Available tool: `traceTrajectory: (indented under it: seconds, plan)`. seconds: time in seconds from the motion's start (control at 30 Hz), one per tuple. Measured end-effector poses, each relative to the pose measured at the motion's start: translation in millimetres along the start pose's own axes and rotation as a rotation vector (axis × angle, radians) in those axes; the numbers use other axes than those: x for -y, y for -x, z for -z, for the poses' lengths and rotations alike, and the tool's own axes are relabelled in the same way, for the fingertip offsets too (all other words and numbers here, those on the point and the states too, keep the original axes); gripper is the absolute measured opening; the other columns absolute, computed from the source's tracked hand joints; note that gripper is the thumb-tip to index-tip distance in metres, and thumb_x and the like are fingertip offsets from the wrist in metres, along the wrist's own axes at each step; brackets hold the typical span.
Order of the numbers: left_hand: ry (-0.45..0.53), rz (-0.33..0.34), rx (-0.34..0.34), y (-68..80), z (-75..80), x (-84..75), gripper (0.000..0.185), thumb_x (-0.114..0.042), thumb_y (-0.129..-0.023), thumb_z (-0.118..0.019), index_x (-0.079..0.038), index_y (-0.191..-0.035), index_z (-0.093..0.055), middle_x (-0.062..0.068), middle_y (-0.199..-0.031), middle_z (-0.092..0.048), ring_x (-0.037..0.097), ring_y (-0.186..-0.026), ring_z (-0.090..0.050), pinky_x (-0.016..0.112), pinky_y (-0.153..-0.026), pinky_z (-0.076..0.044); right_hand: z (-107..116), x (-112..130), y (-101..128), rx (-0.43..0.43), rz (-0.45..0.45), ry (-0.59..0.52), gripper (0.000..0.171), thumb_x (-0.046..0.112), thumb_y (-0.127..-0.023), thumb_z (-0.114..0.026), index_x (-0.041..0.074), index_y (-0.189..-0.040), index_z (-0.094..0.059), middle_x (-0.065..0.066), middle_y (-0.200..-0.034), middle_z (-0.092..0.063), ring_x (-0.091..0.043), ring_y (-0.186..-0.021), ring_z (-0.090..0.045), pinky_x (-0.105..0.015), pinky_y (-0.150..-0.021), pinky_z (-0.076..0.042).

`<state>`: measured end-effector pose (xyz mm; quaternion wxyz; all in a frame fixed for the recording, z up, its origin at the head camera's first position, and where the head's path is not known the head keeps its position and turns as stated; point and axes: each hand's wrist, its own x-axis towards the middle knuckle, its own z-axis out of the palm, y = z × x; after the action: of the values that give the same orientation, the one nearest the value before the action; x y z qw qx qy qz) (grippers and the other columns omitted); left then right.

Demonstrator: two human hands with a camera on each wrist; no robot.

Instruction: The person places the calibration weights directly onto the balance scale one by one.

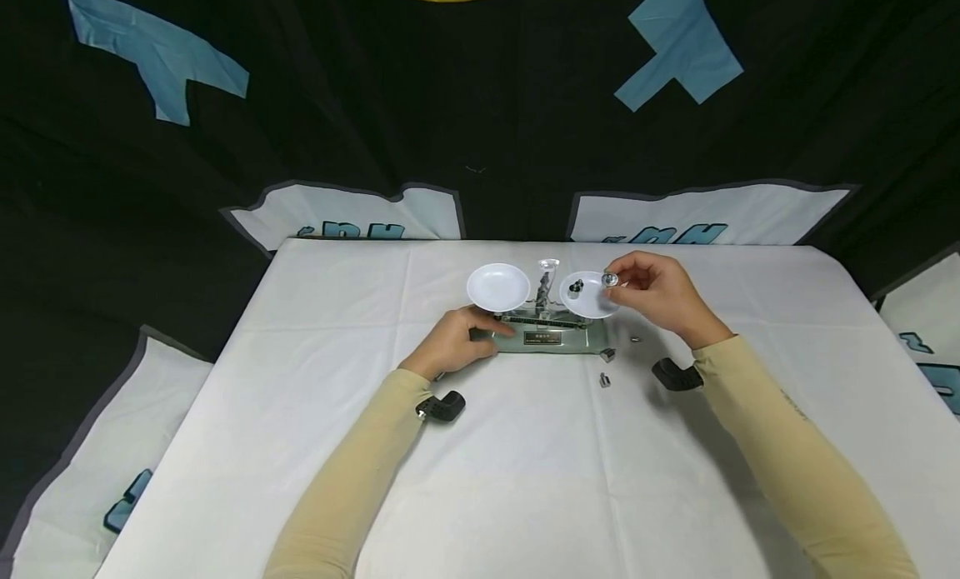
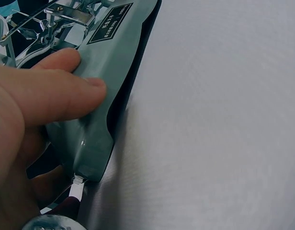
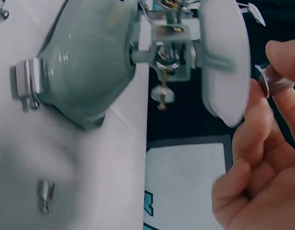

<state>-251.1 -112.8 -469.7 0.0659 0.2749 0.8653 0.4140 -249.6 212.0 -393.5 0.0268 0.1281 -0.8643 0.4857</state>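
Note:
A green balance scale (image 1: 577,342) with two white pans stands at the table's far middle. My left hand (image 1: 453,342) holds the left end of its base, thumb (image 2: 66,96) over the front face and other fingers around the end. Above the right pan's (image 1: 596,306) outer edge, my right hand (image 1: 656,291) pinches a shiny metal weight (image 1: 609,280) between thumb and fingertips. Small metal weights (image 1: 575,288) stand on that pan. The left pan (image 1: 498,287) bears nothing. In the right wrist view, the held weight (image 3: 277,82) is partly hidden by fingers.
Several metal weights lie on the white table: one (image 1: 607,355) by the base's right corner, one (image 1: 604,381) nearer me, and a small one (image 1: 636,339) to the right. A round metal top (image 2: 54,223) shows below my left hand. Black cloth (image 1: 510,129) hangs behind the table.

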Motion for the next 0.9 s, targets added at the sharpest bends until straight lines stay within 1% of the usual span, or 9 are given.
traceTrajectory:
  seconds: [0.07, 0.2, 0.27, 0.33, 0.37, 0.5, 0.6, 0.77, 0.9]
  plan:
    - [-0.003, 0.003, 0.003, -0.3, -0.1, -0.3, 0.033, 0.0, -0.083, -0.069, -0.013, -0.111, -0.08, 0.007, -0.126, -0.073, 0.026, -0.126, -0.062, 0.046, -0.11, -0.048, -3, 0, -1, -0.014, -0.015, 0.025, 0.024, 0.007, -0.085, -0.077, -0.001, -0.108, -0.072, 0.005, -0.088, -0.066, -0.006, -0.079, -0.057, -0.02, -0.071, -0.047]
    - [-0.002, 0.004, 0.007, -0.7, -0.1, -0.8, 0.033, 0.0, -0.083, -0.069, -0.013, -0.111, -0.08, 0.007, -0.126, -0.073, 0.026, -0.127, -0.062, 0.046, -0.111, -0.048, -8, 1, -1, -0.059, -0.026, 0.061, 0.025, 0.012, -0.085, -0.079, 0.002, -0.108, -0.073, -0.009, -0.101, -0.071, -0.007, -0.092, -0.057, -0.037, -0.092, -0.043]
    - [0.002, 0.005, 0.004, -0.7, 0.2, -1.1, 0.033, 0.0, -0.083, -0.07, -0.012, -0.111, -0.08, 0.007, -0.126, -0.073, 0.026, -0.127, -0.062, 0.046, -0.111, -0.048, -10, 1, -1, -0.072, -0.016, 0.056, 0.026, 0.011, -0.085, -0.079, 0.001, -0.108, -0.073, -0.016, -0.108, -0.071, -0.01, -0.096, -0.056, -0.048, -0.1, -0.041]
    - [0.001, 0.003, 0.002, -0.5, 0.6, -1.5, 0.033, 0.0, -0.083, -0.07, -0.012, -0.111, -0.08, 0.007, -0.125, -0.074, 0.026, -0.127, -0.062, 0.046, -0.11, -0.048, -12, 1, -2, -0.08, -0.006, 0.04, 0.025, 0.01, -0.085, -0.078, 0.0, -0.108, -0.072, -0.019, -0.11, -0.071, -0.013, -0.099, -0.056, -0.053, -0.105, -0.039]
    - [0.0, 0.004, 0.001, -0.2, 0.8, -1.6, 0.033, 0.0, -0.083, -0.07, -0.012, -0.111, -0.08, 0.007, -0.125, -0.074, 0.026, -0.126, -0.062, 0.046, -0.11, -0.048, -13, 0, -2, -0.084, -0.003, 0.033, 0.025, 0.01, -0.085, -0.078, 0.0, -0.107, -0.072, -0.019, -0.11, -0.071, -0.014, -0.099, -0.056, -0.054, -0.106, -0.039]
    - [-0.006, 0.005, 0.005, 0.0, 1.1, -2.0, 0.033, 0.0, -0.083, -0.069, -0.012, -0.111, -0.08, 0.006, -0.125, -0.074, 0.026, -0.126, -0.062, 0.046, -0.11, -0.048, -17, -2, -3, -0.087, 0.005, 0.027, 0.023, 0.008, -0.084, -0.077, 0.0, -0.105, -0.073, -0.015, -0.103, -0.072, -0.014, -0.098, -0.056, -0.046, -0.1, -0.04]
    - [-0.008, 0.004, 0.005, -0.1, 1.1, -1.7, 0.033, 0.0, -0.083, -0.069, -0.012, -0.111, -0.08, 0.007, -0.124, -0.074, 0.026, -0.126, -0.063, 0.047, -0.11, -0.048, -19, -3, -4, -0.079, 0.005, 0.035, 0.022, 0.007, -0.084, -0.076, -0.001, -0.104, -0.073, -0.015, -0.102, -0.071, -0.016, -0.098, -0.056, -0.043, -0.098, -0.04]
    - [-0.018, -0.004, 0.003, -0.3, 1.9, -2.3, 0.033, 0.0, -0.082, -0.069, -0.012, -0.111, -0.08, 0.006, -0.124, -0.074, 0.026, -0.126, -0.063, 0.046, -0.111, -0.048, -21, -4, -6, -0.073, 0.004, 0.048, 0.022, 0.006, -0.084, -0.076, -0.002, -0.105, -0.073, -0.021, -0.103, -0.071, -0.022, -0.099, -0.056, -0.045, -0.101, -0.04]
    - [-0.012, -0.001, 0.005, -0.6, 1.8, -2.2, 0.033, 0.0, -0.082, -0.07, -0.012, -0.111, -0.08, 0.006, -0.123, -0.074, 0.026, -0.126, -0.063, 0.046, -0.111, -0.047, -23, -5, -7, -0.063, -0.011, 0.044, 0.023, 0.006, -0.084, -0.077, -0.002, -0.105, -0.074, -0.022, -0.105, -0.071, -0.024, -0.101, -0.055, -0.048, -0.101, -0.04]
